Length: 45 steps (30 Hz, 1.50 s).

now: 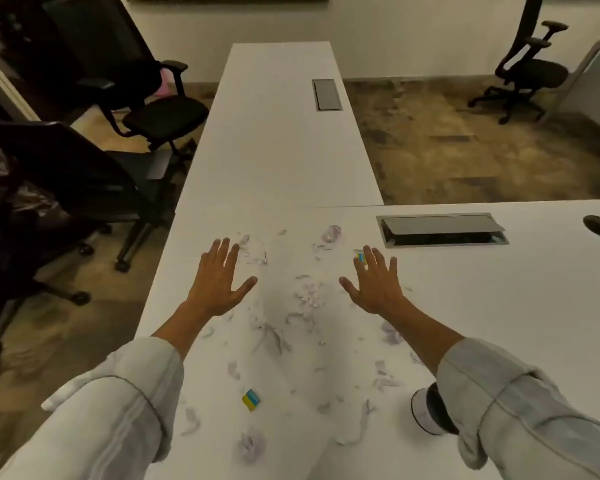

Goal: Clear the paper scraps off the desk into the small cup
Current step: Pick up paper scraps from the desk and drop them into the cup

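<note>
Smooth white desk (499,306), strewn mid-surface with torn, crumpled paper scraps (307,296); small round cup (426,412) near its front edge. Left hand (219,282) and right hand (374,282) flat, fingers spread. Black mesh chairs (136,95) on mottled carpet.

paper scraps (307,296) strewn on desk (499,289) between both hands, small cup (430,412) under right forearm

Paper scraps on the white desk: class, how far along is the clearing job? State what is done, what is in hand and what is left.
Done: nothing visibly; paper scraps litter the desk. In hand: the left hand and right hand are spread flat either side of the pile, holding nothing. Left: gathering everything, including the blue-and-yellow scrap and crumpled ball, into the small cup, partly hidden by the right sleeve.
</note>
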Tool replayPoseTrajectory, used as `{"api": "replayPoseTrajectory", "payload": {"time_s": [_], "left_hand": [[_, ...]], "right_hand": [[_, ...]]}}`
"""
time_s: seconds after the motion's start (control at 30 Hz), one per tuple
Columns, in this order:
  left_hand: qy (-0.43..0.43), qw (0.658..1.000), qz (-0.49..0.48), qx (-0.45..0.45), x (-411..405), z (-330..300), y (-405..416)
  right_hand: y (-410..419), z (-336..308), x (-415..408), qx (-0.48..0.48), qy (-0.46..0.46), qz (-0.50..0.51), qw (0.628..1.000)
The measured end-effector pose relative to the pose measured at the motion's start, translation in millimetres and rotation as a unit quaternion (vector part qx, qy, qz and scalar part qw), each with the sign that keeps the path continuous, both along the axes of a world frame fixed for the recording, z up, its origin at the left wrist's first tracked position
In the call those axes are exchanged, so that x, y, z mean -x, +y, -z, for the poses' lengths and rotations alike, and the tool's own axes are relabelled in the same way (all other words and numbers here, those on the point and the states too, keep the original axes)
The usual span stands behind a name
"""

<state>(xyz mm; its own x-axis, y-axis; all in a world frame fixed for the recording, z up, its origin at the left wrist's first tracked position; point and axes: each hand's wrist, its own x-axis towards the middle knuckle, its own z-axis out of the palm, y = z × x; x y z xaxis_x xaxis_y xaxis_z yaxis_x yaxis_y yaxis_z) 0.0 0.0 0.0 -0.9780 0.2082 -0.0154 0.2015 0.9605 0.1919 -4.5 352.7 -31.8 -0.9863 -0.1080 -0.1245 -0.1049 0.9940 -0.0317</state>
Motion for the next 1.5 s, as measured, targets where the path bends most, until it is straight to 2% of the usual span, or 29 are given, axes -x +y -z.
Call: {"api": "replayPoseTrajectory", "payload": {"time_s": [0.33, 0.57, 0.73, 1.17, 1.3, 1.5], "left_hand": [[-0.137, 0.990, 0.021, -0.024, -82.7, 65.6, 16.1], [-0.193, 0.981, 0.023, -0.001, -130.8, 92.1, 18.8], [-0.222, 0.975, 0.005, -0.002, -158.8, 99.4, 23.2], [-0.228, 0.973, -0.023, 0.035, -219.8, 112.7, 39.6], [-0.237, 0.970, -0.016, 0.052, -225.9, 113.8, 41.0], [-0.254, 0.965, -0.029, 0.061, -225.7, 117.7, 46.9]], "right_hand": [[38.3, 59.2, -68.6, -0.042, -0.143, 0.095, 0.984], [61.1, 78.1, -89.4, -0.004, -0.168, 0.136, 0.976], [60.8, 84.7, -93.7, 0.032, -0.152, 0.136, 0.978], [48.9, 96.6, -105.0, 0.092, -0.127, 0.137, 0.978], [43.7, 93.7, -110.6, 0.160, -0.083, 0.142, 0.973], [42.1, 83.4, -132.0, 0.303, -0.014, 0.158, 0.940]]}}
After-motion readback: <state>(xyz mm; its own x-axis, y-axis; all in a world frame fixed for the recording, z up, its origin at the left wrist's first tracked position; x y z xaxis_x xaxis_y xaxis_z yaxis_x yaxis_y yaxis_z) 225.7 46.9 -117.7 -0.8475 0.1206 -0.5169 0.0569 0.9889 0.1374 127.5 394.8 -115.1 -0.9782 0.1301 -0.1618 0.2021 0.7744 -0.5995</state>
